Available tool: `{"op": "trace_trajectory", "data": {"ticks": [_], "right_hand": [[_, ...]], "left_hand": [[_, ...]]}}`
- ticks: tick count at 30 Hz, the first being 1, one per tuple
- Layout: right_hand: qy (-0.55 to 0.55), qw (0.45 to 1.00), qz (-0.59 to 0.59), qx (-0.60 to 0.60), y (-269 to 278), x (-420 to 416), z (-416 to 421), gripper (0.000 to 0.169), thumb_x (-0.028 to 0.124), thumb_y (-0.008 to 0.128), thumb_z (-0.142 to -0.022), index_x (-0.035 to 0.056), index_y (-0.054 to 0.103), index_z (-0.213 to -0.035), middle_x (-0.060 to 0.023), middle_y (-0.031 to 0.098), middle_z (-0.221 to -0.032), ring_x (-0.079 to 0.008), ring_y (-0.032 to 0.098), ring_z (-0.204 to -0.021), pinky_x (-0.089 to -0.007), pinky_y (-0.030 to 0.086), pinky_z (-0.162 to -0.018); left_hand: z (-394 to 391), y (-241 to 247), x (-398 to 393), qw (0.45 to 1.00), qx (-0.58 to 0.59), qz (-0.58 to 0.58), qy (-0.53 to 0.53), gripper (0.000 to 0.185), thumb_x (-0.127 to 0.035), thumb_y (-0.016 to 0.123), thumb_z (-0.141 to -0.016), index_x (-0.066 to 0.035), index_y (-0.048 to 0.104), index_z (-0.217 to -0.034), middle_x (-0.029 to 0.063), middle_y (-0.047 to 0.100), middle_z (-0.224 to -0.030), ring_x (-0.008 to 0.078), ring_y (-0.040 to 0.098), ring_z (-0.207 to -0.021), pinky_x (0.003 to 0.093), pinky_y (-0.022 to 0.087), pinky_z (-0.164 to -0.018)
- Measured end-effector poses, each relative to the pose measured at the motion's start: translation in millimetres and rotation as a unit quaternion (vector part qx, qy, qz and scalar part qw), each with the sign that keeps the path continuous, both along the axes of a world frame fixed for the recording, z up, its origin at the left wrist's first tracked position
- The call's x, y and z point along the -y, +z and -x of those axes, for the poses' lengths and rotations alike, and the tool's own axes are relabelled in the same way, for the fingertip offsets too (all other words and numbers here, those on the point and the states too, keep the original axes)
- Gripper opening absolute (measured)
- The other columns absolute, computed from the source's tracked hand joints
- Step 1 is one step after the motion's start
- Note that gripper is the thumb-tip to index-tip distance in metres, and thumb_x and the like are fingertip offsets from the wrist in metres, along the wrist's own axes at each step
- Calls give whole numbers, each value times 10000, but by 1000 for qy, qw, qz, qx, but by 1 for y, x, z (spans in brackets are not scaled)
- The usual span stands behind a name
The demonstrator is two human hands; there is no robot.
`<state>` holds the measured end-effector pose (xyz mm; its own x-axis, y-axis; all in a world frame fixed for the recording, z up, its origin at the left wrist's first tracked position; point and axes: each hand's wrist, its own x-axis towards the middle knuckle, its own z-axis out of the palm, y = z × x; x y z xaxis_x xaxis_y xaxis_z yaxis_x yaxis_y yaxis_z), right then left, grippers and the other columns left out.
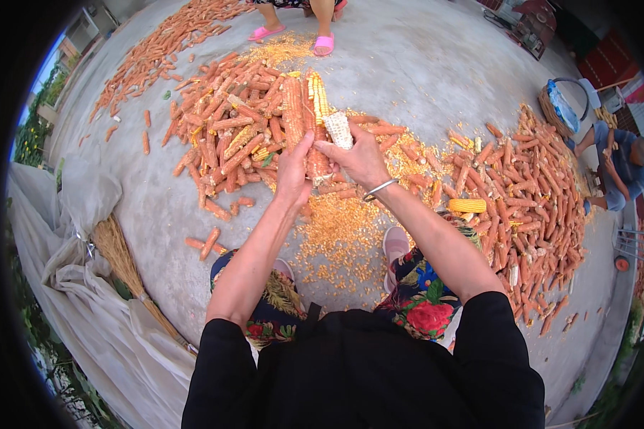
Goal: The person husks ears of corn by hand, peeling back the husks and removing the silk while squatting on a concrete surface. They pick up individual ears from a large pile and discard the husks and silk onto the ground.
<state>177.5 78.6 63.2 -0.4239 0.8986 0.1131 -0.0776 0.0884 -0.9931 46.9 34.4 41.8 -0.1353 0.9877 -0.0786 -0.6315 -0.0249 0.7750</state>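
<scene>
My left hand (293, 172) is closed around partly shelled corn, its thumb on a reddish corn cob (317, 165). An ear with rows of yellow kernels (317, 96) rises just beyond the fingers. Another long reddish cob (293, 110) stands beside it; whether my hand holds that one too, I cannot tell. My right hand (364, 160), with a silver bangle at the wrist, grips a whitish bare cob (338, 130) against the ear. Its thumb meets my left hand's grip. Loose yellow kernels (338, 230) lie on the concrete beneath, between my shoes.
A heap of cobs (231, 123) lies ahead, with a larger pile (536, 214) at right and a whole yellow ear (467, 205) at its edge. A person in pink sandals (323, 44) sits opposite; another person (620, 161) sits far right by a basket (561, 107). A straw broom (121, 252) leans left.
</scene>
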Motion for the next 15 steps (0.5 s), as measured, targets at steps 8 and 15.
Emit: {"op": "trace_trajectory", "data": {"ticks": [8,15], "right_hand": [[-67,994,82,-7,3,-27,-17,334,142,731,-788,-20,615,-1056,-11,615,-738,-63,536,-582,-198,427,-508],[-94,940,186,-269,22,-38,-30,284,140,634,-840,-34,600,-1062,-103,643,-965,-142,623,-838,-298,526,-690]], "left_hand": [[-3,8,6,998,-53,6,29,362,-173,616,-904,16,523,-1198,87,630,-1074,135,629,-891,293,532,-739],[-16,-7,11,959,-275,-33,56,416,-178,661,-860,19,521,-1199,85,613,-1126,148,593,-978,302,463,-871]]}}
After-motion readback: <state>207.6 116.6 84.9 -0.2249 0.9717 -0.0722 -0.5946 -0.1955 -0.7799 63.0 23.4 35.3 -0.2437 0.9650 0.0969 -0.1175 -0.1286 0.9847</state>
